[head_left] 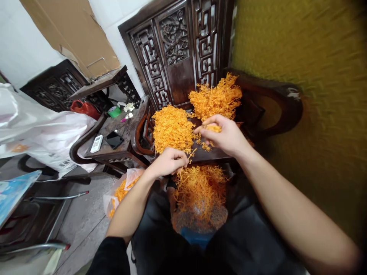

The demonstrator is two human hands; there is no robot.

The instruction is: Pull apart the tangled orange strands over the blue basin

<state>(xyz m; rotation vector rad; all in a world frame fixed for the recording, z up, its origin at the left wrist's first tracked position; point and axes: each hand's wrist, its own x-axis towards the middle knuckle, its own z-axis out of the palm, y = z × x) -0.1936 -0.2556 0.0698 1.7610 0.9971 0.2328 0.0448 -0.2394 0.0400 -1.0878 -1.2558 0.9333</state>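
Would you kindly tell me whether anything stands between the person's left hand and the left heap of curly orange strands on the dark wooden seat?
Nothing visible does: the left hand, holding a thin orange strand, is by the near edge of the left heap; whether they touch is unclear.

Carved wooden chair [181, 86] and remote control [96, 143] suggest a home.
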